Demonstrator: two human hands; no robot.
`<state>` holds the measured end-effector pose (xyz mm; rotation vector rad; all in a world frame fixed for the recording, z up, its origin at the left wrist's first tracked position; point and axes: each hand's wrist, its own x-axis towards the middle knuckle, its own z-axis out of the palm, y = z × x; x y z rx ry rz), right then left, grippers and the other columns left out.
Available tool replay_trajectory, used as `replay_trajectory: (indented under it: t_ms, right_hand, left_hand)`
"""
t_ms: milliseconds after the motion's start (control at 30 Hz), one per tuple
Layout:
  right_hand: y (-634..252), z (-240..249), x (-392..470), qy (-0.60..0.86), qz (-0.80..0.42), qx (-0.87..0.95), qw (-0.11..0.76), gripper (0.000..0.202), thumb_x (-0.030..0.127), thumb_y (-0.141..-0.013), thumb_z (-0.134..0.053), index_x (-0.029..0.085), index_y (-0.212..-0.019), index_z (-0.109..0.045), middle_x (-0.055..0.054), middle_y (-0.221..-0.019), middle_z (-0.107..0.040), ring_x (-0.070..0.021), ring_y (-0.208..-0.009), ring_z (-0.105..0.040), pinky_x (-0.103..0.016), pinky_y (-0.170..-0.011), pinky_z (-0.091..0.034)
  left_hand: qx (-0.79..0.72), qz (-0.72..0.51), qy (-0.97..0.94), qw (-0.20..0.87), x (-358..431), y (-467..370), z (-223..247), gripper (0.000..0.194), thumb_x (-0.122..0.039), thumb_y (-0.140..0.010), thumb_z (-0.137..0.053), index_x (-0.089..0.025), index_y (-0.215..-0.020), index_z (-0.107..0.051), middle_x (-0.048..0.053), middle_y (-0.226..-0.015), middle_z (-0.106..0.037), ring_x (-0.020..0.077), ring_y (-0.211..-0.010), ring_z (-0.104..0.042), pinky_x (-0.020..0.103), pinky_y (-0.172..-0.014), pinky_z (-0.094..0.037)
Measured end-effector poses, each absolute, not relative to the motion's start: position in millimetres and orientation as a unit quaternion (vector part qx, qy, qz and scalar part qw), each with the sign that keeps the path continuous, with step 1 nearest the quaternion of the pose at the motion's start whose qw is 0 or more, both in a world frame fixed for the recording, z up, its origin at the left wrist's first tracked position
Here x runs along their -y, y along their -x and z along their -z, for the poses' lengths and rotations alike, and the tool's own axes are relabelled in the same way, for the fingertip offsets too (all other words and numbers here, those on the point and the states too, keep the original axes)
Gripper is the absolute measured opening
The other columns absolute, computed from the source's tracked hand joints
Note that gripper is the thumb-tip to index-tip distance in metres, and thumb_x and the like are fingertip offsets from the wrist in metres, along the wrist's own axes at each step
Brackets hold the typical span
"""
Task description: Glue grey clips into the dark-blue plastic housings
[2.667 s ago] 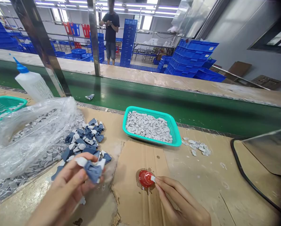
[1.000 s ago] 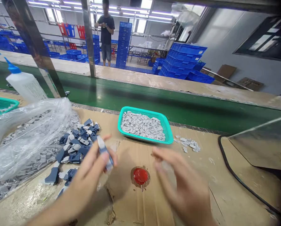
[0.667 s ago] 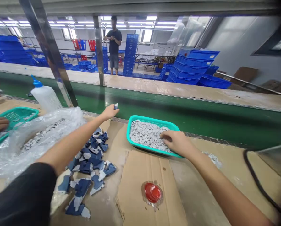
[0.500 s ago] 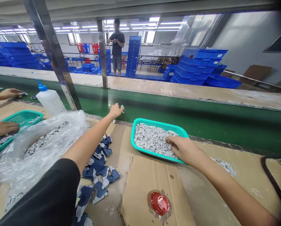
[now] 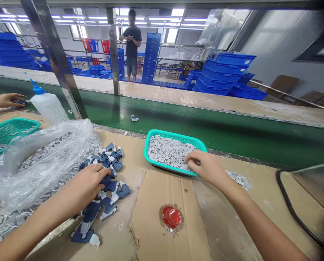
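Observation:
My left hand (image 5: 90, 183) is over a pile of dark-blue and light-grey plastic parts (image 5: 107, 204) on the cardboard. Its thumb and index finger are apart, with a blue part showing between them. My right hand (image 5: 205, 165) dips into the right end of a turquoise basket (image 5: 175, 169). Its thumb and forefinger are pinched among many small grey plastic pieces (image 5: 169, 150), and the fingertips partly hide the piece there. One blue-and-grey part (image 5: 134, 118) lies on the green conveyor belt (image 5: 162, 125).
Red liquid (image 5: 172, 217) sits in a shallow round spot on a cardboard sheet (image 5: 162, 188). Left stand a clear bag (image 5: 64, 156) of grey pieces and a white bottle (image 5: 49, 108). Beyond them are another person's hand (image 5: 8, 100) and a second basket (image 5: 17, 125). Loose grey pieces (image 5: 239, 179) lie right.
My left hand has come back from the belt to the pile, leaving a blue-and-grey part on the belt. My right hand stays at the basket. The view has shifted slightly.

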<state>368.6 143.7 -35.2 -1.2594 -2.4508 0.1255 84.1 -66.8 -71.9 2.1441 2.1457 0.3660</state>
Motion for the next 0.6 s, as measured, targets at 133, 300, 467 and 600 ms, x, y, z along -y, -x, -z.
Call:
replay_trajectory:
  t_ms: [133, 300, 467, 600]
  right_hand:
    - [-370, 34, -140, 0.452, -0.088, 0.874, 0.157, 0.03, 0.009, -0.072, -0.04, 0.013, -0.08, -0.068, 0.001, -0.088, -0.057, 0.0078, -0.069, -0.043, -0.002, -0.065, -0.03]
    - [-368, 29, -146, 0.467, -0.138, 0.856, 0.174, 0.026, 0.007, -0.069, -0.045, 0.013, -0.079, -0.068, 0.001, -0.082, -0.057, 0.01, -0.063, -0.041, 0.002, -0.059, -0.03]
    - [-370, 14, -101, 0.437, -0.193, 0.833, 0.278, 0.029, 0.027, -0.072, -0.054, 0.012, -0.095, -0.063, -0.002, -0.094, -0.057, 0.0077, -0.073, -0.053, 0.004, -0.061, -0.042]
    - [-370, 26, -17, 0.256, -0.244, 0.886, 0.299, 0.018, 0.023, -0.073, -0.055, 0.009, -0.063, -0.062, -0.002, -0.077, -0.054, 0.0075, -0.075, -0.055, 0.007, -0.066, -0.044]
  left_hand:
    - [-0.707, -0.199, -0.674, 0.084, 61, -84, 77, 0.034, -0.029, -0.09, -0.033, -0.016, -0.115, -0.052, 0.011, -0.108, -0.051, 0.0246, -0.096, -0.051, 0.033, -0.078, -0.038]
    - [-0.668, -0.332, -0.65, 0.147, 64, -97, 68, 0.033, -0.044, -0.086, -0.046, -0.022, -0.108, -0.055, 0.005, -0.104, -0.053, 0.0197, -0.094, -0.05, 0.028, -0.079, -0.036]
    - [-0.548, -0.499, -0.481, 0.468, 86, -129, 73, 0.033, -0.044, -0.083, -0.051, -0.026, -0.109, -0.045, 0.002, -0.091, -0.057, 0.0139, -0.084, -0.051, 0.023, -0.073, -0.036]
    - [-0.436, -0.524, -0.441, 0.584, 98, -166, 87, 0.03, -0.041, -0.076, -0.06, -0.021, -0.092, -0.044, -0.003, -0.068, -0.043, 0.0076, -0.058, -0.034, 0.02, -0.055, -0.024]
